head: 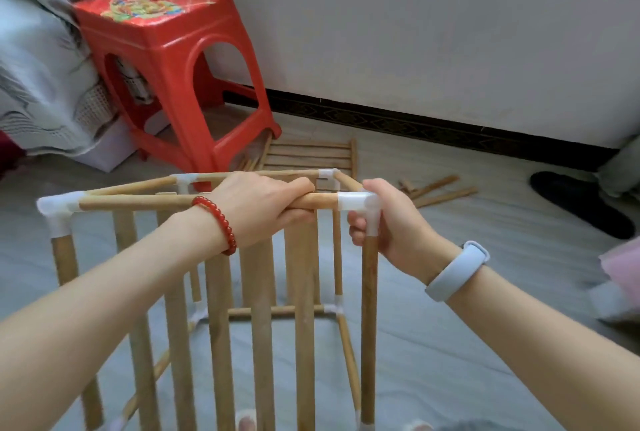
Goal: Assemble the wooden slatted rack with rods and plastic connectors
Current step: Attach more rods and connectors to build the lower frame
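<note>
Upright on the floor [450, 344] stood the half-built rack [214, 309]; the left hand [259, 205] curled round its top rod [138, 202], while the right hand [391, 219] pinched the white corner connector [356, 202] beside it. Farther right lay loose rods [440, 190].

The grey floor [450, 344] carries the standing rod frame [214, 292]. A red stool [173, 60], a slatted panel [308, 153], loose rods [440, 190] and a dark slipper [581, 203] lie beyond.

Red plastic stool [173, 60] on grey floor [450, 326] beside white wall [415, 15] with dark skirting [415, 125].
</note>
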Available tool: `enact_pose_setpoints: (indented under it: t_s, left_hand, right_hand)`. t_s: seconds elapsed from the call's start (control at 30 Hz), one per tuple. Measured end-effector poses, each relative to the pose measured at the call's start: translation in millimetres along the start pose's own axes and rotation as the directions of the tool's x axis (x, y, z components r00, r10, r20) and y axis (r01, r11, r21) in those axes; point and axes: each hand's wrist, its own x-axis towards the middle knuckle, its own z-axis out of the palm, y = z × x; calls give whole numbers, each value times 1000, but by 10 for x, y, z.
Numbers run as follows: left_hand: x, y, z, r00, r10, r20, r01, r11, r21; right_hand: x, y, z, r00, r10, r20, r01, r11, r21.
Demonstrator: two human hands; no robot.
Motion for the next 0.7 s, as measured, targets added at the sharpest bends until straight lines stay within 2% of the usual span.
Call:
enact_pose_setpoints:
  t_s: [0.13,0.27,0.33,0.47,0.53,0.7]
  left_hand:
    - [26,110,1,998,-21,-55,26,996,88]
    - [65,331,88,998,60,-18,-57,992,116]
    - [69,395,113,998,62,25,-64,995,76]
    - [32,455,76,981,40,192,-18,993,-115]
    - [16,496,53,973,53,225,-24,991,-130]
    - [-48,600,66,978,63,201,-50,996,-71]
  right_hand:
    - [-26,-96,-35,995,-99,7,99,995,-14]
    - [-145,-29,-255,998,-67,15,67,997,-44]
    - [-189,1,-308,999,-45,18,46,997,-61]
    - [-271,53,-361,999,38,29,-35,993,-112]
    - [-318,77,-342,997,69,27,-66,992,-105]
    - [-378,146,-305,999,20,-38,-26,988,-154]
